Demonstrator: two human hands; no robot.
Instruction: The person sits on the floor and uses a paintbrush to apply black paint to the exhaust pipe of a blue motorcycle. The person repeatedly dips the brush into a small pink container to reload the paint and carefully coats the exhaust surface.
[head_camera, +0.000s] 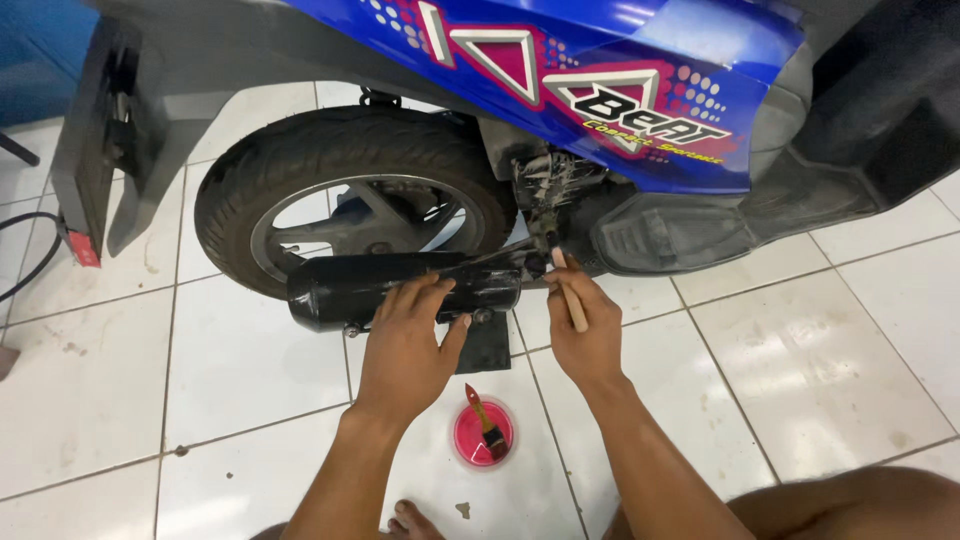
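The right hand (588, 340) has its fingers (578, 290) closed round a slim pale wooden handle (574, 300), which points up and away toward the dark underside of the scooter; the working end of that tool is hidden against the grimy engine parts (548, 190), so its kind cannot be told. The left hand (408, 345) lies open, its fingers (412, 298) spread and resting on the near side of the black exhaust muffler (400, 285), thumb hooked under its lower edge, gripping nothing.

The muffler runs left to right across the lower part of the rear wheel (350, 190), whose black tyre and grey spoked rim stand just behind it. Above and to the right sits the blue body panel (600, 80) with pink and white graphics, and below that a grey footrest cover (680, 230). A grey mudguard (120, 120) hangs at far left.

Nearer, between the two forearms, a small round pink dish (483, 432) stands on the white tiled floor (820, 350), with a red-handled paintbrush (486, 415) lying in it. The scooter's dark centre stand foot (487, 345) rests on the floor just beyond the dish.
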